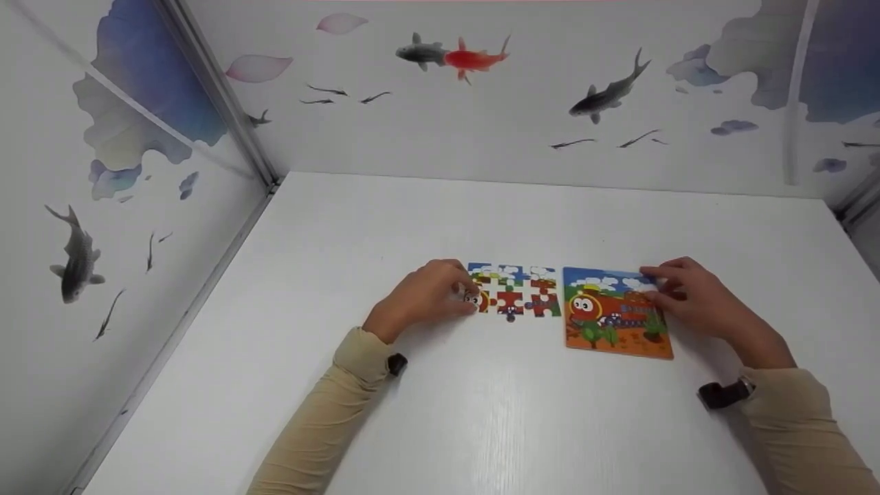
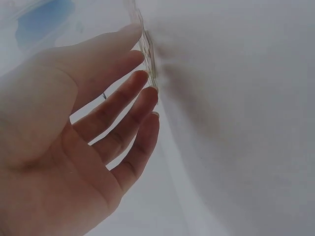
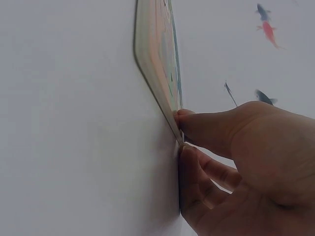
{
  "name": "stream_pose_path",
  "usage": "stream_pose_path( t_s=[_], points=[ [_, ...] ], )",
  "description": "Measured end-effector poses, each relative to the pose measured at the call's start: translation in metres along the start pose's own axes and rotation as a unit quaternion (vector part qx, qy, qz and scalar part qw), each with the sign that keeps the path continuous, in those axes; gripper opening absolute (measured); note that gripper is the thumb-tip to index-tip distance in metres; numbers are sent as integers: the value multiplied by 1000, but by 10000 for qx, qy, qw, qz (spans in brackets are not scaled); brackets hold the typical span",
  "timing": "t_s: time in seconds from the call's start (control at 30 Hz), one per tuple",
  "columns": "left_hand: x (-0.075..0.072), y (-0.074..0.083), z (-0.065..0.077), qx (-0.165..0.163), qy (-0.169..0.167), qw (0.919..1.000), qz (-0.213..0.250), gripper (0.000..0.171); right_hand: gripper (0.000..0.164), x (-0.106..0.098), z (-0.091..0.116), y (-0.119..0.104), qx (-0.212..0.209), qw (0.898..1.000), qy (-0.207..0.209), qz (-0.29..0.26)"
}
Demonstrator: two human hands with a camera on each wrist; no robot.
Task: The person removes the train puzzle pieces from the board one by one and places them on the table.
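Several jigsaw puzzle pieces [image 1: 510,302] lie on the table in loose rows with small gaps between them. My left hand [image 1: 430,292] is at their left edge, thumb and index finger pinching a puzzle piece [image 1: 483,301] with cartoon eyes. In the left wrist view, the fingertips of my left hand [image 2: 98,113] meet the thin edge of the pieces. To the right lies a square puzzle board [image 1: 612,316] showing a red cartoon train. My right hand [image 1: 701,302] pinches its upper right edge; the right wrist view shows the thumb [image 3: 202,128] on top.
Everything lies on a white table [image 1: 481,412]. A white back wall [image 1: 522,137] and a left wall [image 1: 41,330], printed with fish and leaves, border it. Dark bands [image 1: 725,394] sit at both wrists below the tan sleeves [image 1: 330,412].
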State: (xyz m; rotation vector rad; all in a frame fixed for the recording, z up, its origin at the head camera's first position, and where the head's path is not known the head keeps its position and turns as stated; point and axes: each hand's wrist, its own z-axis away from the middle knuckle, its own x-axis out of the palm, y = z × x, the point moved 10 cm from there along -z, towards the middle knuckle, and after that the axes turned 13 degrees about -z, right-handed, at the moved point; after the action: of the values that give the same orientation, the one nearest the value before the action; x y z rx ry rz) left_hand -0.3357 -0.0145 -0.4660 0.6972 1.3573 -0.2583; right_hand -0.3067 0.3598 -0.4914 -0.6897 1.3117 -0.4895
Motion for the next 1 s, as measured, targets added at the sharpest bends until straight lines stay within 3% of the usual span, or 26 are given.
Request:
stream_pose_path(
  t_s=[0.23,0.5,0.8,1.0],
  points=[
    [-2,12,-3,123,47,9999,19,28,52,1,0,1,15,10000,-11,-40],
    [-2,41,-8,848,326,9959,-43,25,51,0,0,-2,-133,9999,39,-1],
    [9,68,-18,1034,239,9943,-134,25,53,1,-2,5,9,9999,-19,-114],
    [12,89,-22,1387,258,9899,-160,23,50,1,-1,5,65,9997,-46,-239]
  ],
)
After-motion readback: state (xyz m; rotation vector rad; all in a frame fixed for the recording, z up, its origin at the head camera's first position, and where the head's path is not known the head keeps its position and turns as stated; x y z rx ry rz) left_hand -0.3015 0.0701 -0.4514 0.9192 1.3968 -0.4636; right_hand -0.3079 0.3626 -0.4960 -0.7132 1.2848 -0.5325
